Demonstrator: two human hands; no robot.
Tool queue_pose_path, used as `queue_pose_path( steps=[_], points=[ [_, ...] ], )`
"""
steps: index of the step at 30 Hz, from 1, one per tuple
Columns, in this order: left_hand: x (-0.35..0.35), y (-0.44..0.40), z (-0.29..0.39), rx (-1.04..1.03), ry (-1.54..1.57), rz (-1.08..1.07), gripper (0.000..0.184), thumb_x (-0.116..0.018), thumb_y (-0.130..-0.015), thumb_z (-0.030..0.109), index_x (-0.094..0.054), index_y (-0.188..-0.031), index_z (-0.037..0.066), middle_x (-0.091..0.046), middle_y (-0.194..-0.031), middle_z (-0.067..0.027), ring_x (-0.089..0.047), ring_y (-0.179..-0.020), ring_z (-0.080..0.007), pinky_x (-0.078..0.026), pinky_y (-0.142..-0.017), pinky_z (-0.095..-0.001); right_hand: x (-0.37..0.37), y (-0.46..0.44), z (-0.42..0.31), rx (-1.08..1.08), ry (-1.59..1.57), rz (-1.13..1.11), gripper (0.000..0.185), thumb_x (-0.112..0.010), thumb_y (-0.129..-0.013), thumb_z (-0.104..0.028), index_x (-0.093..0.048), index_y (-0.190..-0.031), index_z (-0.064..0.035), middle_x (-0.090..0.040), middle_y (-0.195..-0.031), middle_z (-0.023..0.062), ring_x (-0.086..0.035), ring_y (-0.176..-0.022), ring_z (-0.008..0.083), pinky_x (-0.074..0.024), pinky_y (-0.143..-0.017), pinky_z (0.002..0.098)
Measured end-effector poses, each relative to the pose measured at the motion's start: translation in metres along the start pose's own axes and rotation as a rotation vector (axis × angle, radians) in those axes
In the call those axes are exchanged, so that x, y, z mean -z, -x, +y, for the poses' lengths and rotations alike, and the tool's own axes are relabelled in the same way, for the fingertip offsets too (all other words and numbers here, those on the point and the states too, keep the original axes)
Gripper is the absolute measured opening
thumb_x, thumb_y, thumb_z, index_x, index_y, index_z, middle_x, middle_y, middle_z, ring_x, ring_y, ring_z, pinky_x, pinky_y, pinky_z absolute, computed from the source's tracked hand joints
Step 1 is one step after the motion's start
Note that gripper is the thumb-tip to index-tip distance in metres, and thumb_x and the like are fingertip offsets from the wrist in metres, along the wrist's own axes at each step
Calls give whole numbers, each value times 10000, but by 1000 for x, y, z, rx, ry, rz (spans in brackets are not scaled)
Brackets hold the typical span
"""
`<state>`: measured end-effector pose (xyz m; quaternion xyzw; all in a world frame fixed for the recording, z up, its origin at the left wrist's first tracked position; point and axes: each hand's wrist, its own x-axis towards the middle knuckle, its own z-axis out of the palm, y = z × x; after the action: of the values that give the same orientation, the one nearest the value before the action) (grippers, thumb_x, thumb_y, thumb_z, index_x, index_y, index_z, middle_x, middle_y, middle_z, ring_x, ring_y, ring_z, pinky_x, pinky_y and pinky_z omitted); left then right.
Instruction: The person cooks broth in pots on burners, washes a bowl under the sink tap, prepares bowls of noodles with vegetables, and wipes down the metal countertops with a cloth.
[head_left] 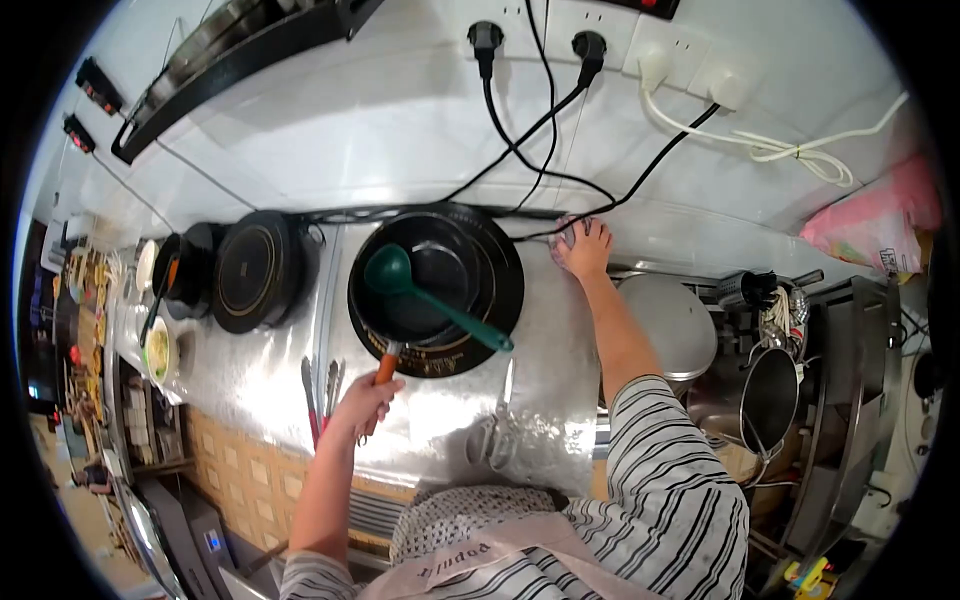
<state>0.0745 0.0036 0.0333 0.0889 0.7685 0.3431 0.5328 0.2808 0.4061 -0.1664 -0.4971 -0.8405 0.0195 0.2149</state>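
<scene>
Nearest the camera, the person is wearing a striped shirt [670,470] and a pale pink apron [500,560], below the black pan [445,268]. The left hand [366,406] is closing its fingers around the pan's orange handle [387,366], which is pointing down toward the person. The pan is resting on a round black hob [508,290] on the metal counter [560,380]. A green ladle [448,308] is lying with its bowl inside the pan and its handle crossing the rim, to the lower right.

Up and to the right of the pan, the right hand [584,248] is reaching to the back edge of the counter, beside the wall, its fingers extending and spreading slightly apart. Something pale is showing beside this hand, too small to identify.

Below and left of the pan, red-handled tongs [310,390] are lying on the counter; below and right of it, a shiny metal utensil [490,440] is lying. A round dark pan-like piece [257,270] is sitting left of the pan. A covered gray pot [665,325] is standing to its right, with an open steel pot [765,395] farther right. Black cables [520,150] are hanging on the wall above the pan.
</scene>
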Motion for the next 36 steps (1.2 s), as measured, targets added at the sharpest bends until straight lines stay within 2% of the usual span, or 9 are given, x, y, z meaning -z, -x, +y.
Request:
queue_pose_path(
  steps=[6,8,10,14,18,20,27,31,36],
  points=[
    [13,-8,-16,-135,272,-121,549,-633,-833,386,-474,-1167,-19,-592,-849,-75,-589,-671,-129,-468,-595,-223,85,147,-13,188,-81,22,630,-674,-656,-349,-483,-1247,-245,-410,-1234,213,-380,-1128,467,-323,-946,554],
    [25,10,-19,-253,57,43,663,-579,-853,441,-377,-1317,12,-512,-1190,-129,-548,-1034,-216,-437,-870,-334,119,220,-17,245,-89,-19,660,-687,-638,-317,-475,-1260,-253,-403,-1235,224,-372,-1133,469,-327,-942,557],
    [41,20,-40,-322,202,93,635,-565,-865,427,-373,-1326,35,-481,-1242,-121,-496,-1118,-231,-405,-922,-356,166,291,-28,237,-92,-146,680,-687,-636,-296,-464,-1277,-246,-395,-1243,232,-364,-1141,464,-329,-945,547],
    [83,66,-117,-372,406,150,564,-546,-884,361,-385,-1312,30,-522,-1208,-126,-552,-1051,-232,-431,-895,-340,219,420,-37,187,-107,-323,782,-760,-528,-191,-479,-1254,-267,-437,-1172,153,-430,-1067,358,-397,-842,492],
    [124,110,-233,-202,509,201,453,-541,-890,284,-449,-1244,16,-587,-1115,-108,-597,-900,-183,-466,-785,-285,278,426,-75,-41,-59,-1001,681,-746,-615,-314,-506,-1247,-229,-487,-1141,180,-521,-1000,358,-440,-849,437],
    [146,131,-296,-133,544,203,426,-545,-885,258,-467,-1230,20,-612,-1046,-83,-602,-878,-165,-467,-754,-273,261,423,-84,-14,-538,-1044,599,-693,-647,-306,-540,-1215,-192,-527,-1092,201,-560,-946,355,-460,-832,396],
    [195,189,-433,6,698,311,382,-558,-865,217,-476,-1187,28,-615,-951,-53,-608,-767,-139,-493,-674,-258,179,393,-308,521,-169,-303,647,-697,-669,-311,-483,-1276,-254,-408,-1289,179,-420,-1138,371,-361,-917,487],
    [217,221,-481,-163,701,348,383,-563,-880,228,-470,-1180,8,-610,-912,-45,-593,-756,-113,-474,-669,-231,134,442,-385,315,15,-369,654,-700,-672,-291,-467,-1283,-302,-374,-1321,164,-372,-1134,406,-327,-877,535],
    [225,256,-546,-25,916,497,365,-565,-868,209,-504,-1127,-42,-585,-862,-62,-549,-663,-101,-425,-553,-216,132,459,-431,744,-451,-952,558,-647,-672,-158,-553,-1213,-260,-411,-1277,176,-390,-1121,370,-339,-933,469]
  ],
)
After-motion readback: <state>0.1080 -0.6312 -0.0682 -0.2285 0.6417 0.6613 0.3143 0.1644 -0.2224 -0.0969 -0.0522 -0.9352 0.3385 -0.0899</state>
